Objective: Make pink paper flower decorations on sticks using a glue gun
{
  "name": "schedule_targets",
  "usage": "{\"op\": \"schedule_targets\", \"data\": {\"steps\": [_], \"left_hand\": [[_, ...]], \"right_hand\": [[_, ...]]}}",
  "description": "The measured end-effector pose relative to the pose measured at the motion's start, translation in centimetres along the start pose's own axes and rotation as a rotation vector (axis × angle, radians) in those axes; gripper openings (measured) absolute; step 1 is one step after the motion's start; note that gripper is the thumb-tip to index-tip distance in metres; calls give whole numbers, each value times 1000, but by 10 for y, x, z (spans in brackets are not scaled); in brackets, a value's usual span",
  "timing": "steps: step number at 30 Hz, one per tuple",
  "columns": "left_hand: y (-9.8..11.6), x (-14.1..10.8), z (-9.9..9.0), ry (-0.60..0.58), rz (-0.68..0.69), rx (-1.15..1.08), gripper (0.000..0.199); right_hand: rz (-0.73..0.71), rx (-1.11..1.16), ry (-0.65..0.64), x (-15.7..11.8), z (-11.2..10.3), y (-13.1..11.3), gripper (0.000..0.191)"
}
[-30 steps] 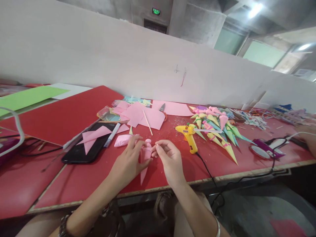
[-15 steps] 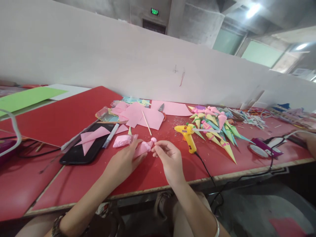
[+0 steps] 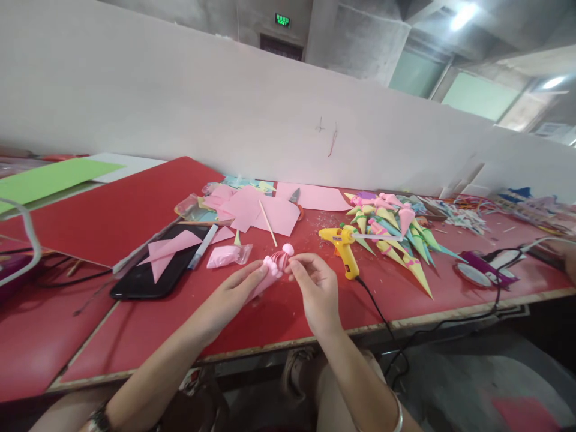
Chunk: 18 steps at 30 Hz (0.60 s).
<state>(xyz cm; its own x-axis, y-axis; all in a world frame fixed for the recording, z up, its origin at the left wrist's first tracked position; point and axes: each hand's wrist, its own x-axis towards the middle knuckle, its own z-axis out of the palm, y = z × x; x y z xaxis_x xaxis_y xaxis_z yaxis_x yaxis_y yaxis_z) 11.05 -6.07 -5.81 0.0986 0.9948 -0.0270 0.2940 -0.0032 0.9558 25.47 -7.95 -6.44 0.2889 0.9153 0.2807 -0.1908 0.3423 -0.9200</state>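
In my left hand (image 3: 238,291), closed around it, is a pink paper ice cream cone (image 3: 261,287), tilted up and to the right. Soft pink clay forms its top: small lumps around the rim, a striped swirl (image 3: 279,259) and a round ball (image 3: 288,248) at the tip. The fingers of my right hand (image 3: 315,288) are pinched together against the right side of the swirl, and the exact contact is partly hidden. Left of the cone lies a clear packet of pink clay (image 3: 225,256). A yellow glue gun (image 3: 341,246) rests to the right of my right hand.
Finished paper cones (image 3: 396,225) are heaped at the right. Pink paper sheets (image 3: 265,210), scissors (image 3: 295,195) and a thin stick (image 3: 269,223) lie behind my hands. A black tablet-like slab (image 3: 144,287) sits left. A black cord (image 3: 373,306) hangs over the table edge.
The cone has turned upward and rightward in my left hand, so its swirl and ball now show more. My right hand has shifted slightly right, its fingers now beside the swirl.
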Motion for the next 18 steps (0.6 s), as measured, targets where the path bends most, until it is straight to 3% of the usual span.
{"op": "schedule_targets", "data": {"steps": [4, 10, 13, 18], "left_hand": [[2, 1, 2, -119, 57, -106, 37], [9, 0, 4, -139, -28, -263, 48], [8, -2, 6, -181, -19, -234, 50], [5, -7, 13, -110, -56, -286, 44]], "right_hand": [[2, -24, 12, 1, 0, 1, 7], [61, 29, -9, 0, 2, -1, 10], [-46, 24, -22, -3, 3, -2, 7], [-241, -109, -31, -6, 3, -3, 10]]}}
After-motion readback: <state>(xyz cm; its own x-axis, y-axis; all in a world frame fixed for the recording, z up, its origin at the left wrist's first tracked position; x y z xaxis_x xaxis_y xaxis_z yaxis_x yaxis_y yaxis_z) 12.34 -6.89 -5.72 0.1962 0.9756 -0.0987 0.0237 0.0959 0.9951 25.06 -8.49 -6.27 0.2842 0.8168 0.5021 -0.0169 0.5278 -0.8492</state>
